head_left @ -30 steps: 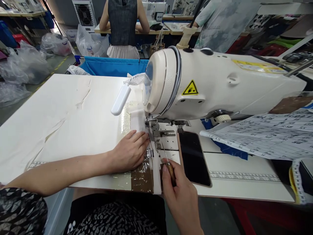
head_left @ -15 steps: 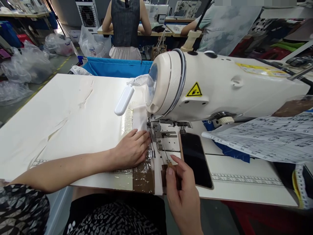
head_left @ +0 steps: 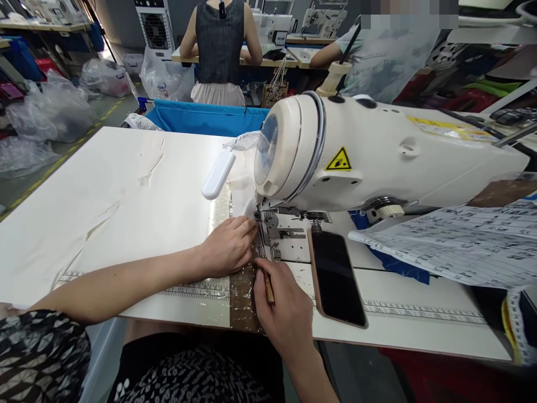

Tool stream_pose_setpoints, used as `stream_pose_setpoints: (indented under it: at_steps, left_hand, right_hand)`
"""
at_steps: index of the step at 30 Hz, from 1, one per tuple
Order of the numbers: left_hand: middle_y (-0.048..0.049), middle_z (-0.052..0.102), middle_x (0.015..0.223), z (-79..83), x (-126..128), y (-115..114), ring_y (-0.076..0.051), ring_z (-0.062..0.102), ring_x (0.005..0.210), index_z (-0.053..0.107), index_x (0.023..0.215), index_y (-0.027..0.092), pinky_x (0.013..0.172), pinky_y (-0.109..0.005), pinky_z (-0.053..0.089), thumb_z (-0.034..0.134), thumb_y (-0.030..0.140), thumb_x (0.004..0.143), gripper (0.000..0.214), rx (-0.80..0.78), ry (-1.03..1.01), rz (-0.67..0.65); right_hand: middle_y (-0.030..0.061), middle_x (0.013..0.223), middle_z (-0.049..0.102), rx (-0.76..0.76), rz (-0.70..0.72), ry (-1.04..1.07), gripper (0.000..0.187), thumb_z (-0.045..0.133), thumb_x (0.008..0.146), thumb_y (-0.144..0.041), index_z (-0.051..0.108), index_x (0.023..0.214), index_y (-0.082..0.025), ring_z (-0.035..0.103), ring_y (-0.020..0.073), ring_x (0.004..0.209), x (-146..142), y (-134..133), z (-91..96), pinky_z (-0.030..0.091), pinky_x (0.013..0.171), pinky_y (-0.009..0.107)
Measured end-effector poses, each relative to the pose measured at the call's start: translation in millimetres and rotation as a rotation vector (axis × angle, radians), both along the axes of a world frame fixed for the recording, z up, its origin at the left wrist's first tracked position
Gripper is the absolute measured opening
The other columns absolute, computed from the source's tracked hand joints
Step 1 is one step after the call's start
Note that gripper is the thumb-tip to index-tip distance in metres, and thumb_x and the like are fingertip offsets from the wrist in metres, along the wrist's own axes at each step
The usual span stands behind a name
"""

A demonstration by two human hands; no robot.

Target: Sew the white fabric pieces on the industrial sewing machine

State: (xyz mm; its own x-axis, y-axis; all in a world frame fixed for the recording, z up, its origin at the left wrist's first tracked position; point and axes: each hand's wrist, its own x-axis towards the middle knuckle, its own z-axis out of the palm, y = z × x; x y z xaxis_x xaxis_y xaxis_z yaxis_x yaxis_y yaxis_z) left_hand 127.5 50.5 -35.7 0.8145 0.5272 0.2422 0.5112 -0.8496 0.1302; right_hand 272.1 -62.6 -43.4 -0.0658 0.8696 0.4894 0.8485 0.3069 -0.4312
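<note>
My left hand [head_left: 230, 246] rests at the front of the sewing machine [head_left: 377, 145], its fingers bunched on white fabric [head_left: 242, 197] close to the presser foot [head_left: 257, 213]. Most of the fabric under those fingers is hidden. In my right hand [head_left: 286, 305] is an awl [head_left: 269, 289] with a wooden handle, gripped between thumb and fingers. Its thin metal shaft points toward the presser foot, just right of my left hand; the tip is hard to make out. Brown tape [head_left: 244, 305] covers the table below both hands.
A phone [head_left: 338, 277] lies right of the needle area. Handwritten sheets [head_left: 457, 240] hang over blue cloth [head_left: 398, 263]. A white oblong device [head_left: 218, 174] stands left of the machine head. Behind the table [head_left: 104, 196] are a blue fabric bin [head_left: 201, 116] and two people seated at benches.
My right hand has moved left with the awl, bringing it beside my left hand. The left fingers have drawn together. The view has shifted slightly.
</note>
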Motion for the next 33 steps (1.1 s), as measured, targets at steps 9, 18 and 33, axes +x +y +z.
stream_pose_setpoints:
  at_steps: [9, 18, 33]
  left_hand:
    - [-0.019, 0.056, 0.13, -2.1, -1, 1, -0.03, 0.052, 0.119, 0.052, 0.129, 0.0, 0.1, -0.044, 0.048, 0.04, 0.018, 0.092, 0.043, 0.016, -0.01, -0.009]
    - [-0.0184, 0.056, 0.129, -2.6, -2, 5, -0.03, 0.051, 0.117, 0.054, 0.128, 0.0, 0.099, -0.043, 0.048, 0.04, 0.02, 0.093, 0.043, -0.012, -0.013, 0.021]
    - [-0.0118, 0.056, 0.137, -11.0, 2, 80, -0.026, 0.048, 0.126, 0.055, 0.131, 0.012, 0.108, -0.046, 0.038, 0.03, 0.029, 0.101, 0.042, -0.05, -0.078, 0.148]
  right_hand:
    - [0.0066, 0.086, 0.065, 0.031, -0.062, -0.175, 0.025, 0.04, 0.1, -0.017, 0.061, 0.112, -0.012, 0.063, 0.0165, 0.063, -4, 10, -1.0, 0.043, 0.049, 0.024]
    - [0.0083, 0.087, 0.071, 0.047, -0.165, -0.333, 0.025, 0.039, 0.1, -0.016, 0.061, 0.11, -0.013, 0.065, 0.0172, 0.06, -14, 11, -3.4, 0.045, 0.049, 0.027]
    - [0.0064, 0.087, 0.074, 0.136, -0.068, -0.163, 0.022, 0.047, 0.101, -0.019, 0.065, 0.112, -0.012, 0.068, 0.0157, 0.067, -12, 8, -4.8, 0.047, 0.056, 0.024]
